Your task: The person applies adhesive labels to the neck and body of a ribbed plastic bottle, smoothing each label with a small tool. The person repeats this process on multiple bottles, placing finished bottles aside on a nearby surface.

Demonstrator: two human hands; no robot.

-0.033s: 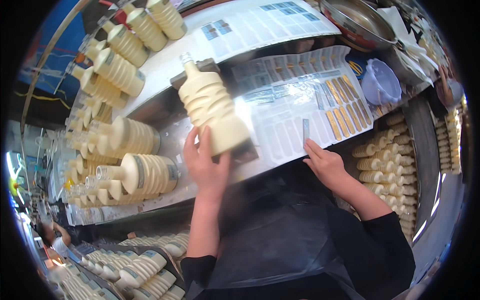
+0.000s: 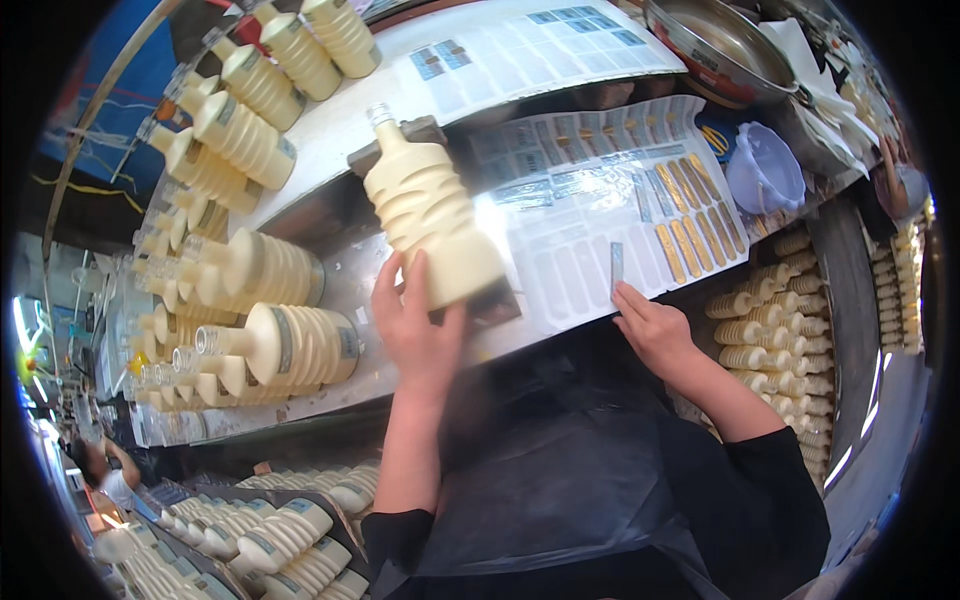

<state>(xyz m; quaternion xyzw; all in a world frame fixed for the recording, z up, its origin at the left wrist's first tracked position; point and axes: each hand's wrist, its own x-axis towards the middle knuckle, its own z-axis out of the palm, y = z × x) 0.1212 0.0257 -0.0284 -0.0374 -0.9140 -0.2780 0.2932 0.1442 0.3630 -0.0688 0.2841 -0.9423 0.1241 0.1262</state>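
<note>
A cream bottle (image 2: 425,215) with wavy ridges and a clear glass neck lies tilted on a dark block-like rest, its neck pointing away from me. My left hand (image 2: 420,325) grips it at the base, with fingers on its left side and thumb at the lower edge. My right hand (image 2: 650,322) has its fingertips closed on the near end of a narrow blue-grey label strip (image 2: 616,265). This strip is over the white label sheet (image 2: 560,300), at its near edge; whether it is fully peeled off, I cannot tell. Several gold strips (image 2: 692,250) sit on the sheet farther right.
Several cream bottles (image 2: 300,345) stand or lie along the bench's left side. Another label sheet (image 2: 500,75) is on the raised white shelf behind. A lilac bucket (image 2: 762,170) and a metal pan (image 2: 725,45) sit at the far right. Stacked bottles (image 2: 765,330) fill the space below.
</note>
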